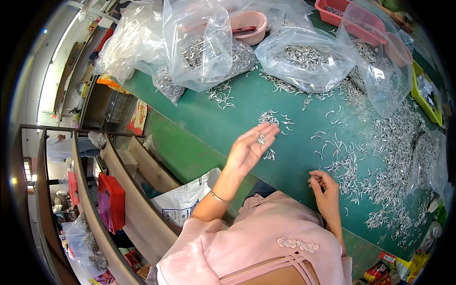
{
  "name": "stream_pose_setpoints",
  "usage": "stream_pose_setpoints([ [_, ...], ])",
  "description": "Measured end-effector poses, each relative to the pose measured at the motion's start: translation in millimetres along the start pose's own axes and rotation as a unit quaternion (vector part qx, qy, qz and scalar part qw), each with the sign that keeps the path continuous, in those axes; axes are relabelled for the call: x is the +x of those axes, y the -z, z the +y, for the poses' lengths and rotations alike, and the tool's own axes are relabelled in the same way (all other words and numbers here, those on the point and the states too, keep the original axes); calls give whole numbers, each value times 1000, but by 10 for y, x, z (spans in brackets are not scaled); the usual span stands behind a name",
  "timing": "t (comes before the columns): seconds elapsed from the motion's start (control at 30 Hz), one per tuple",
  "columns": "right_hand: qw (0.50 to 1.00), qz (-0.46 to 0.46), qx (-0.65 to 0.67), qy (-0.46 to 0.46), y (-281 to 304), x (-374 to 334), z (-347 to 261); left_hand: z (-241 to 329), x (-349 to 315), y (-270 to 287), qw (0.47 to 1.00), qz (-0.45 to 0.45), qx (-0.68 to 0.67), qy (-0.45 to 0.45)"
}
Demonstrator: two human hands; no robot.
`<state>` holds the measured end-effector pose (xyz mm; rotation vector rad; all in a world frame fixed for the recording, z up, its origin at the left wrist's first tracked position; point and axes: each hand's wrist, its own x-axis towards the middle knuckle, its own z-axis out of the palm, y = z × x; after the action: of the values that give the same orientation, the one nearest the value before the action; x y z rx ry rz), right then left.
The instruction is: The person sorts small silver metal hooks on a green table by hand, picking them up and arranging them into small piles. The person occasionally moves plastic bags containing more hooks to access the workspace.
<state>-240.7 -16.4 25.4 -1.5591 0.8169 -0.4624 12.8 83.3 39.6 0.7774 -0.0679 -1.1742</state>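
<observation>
My left hand (251, 148) is turned palm up above the green table (190, 118), fingers stretched and slightly cupped. A few small curved metal pieces (261, 138) lie in it. Just beyond its fingertips is a small heap of the same silvery pieces (269, 117), with some strays beside it. My right hand (326, 189) is at the near table edge, its fingers curled in and thumb close to them. Whether anything is pinched there is too small to tell. To its right spreads a large loose pile of curved metal pieces (396, 159).
Clear plastic bags of metal pieces (304, 59) line the far side, near a pink bowl (254, 23) holding a red object. At far right are a pink basket (327, 10) and a yellow-green tray (422, 97). Shelving with a red basket (114, 202) and a white sack (183, 202) are left.
</observation>
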Motion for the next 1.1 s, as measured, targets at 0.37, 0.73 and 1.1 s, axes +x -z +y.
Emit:
stream_pose_setpoints([
  [0.37,1000,6,-28,-7,23,1,-32,57,493,191,921,119,312,-202],
  [0.73,999,-27,-33,-34,55,44,-100,-6,354,200,816,95,460,-337],
  [1.1,883,25,-456,112,353,-206,-32,-478,-299,376,582,-16,755,-301],
])
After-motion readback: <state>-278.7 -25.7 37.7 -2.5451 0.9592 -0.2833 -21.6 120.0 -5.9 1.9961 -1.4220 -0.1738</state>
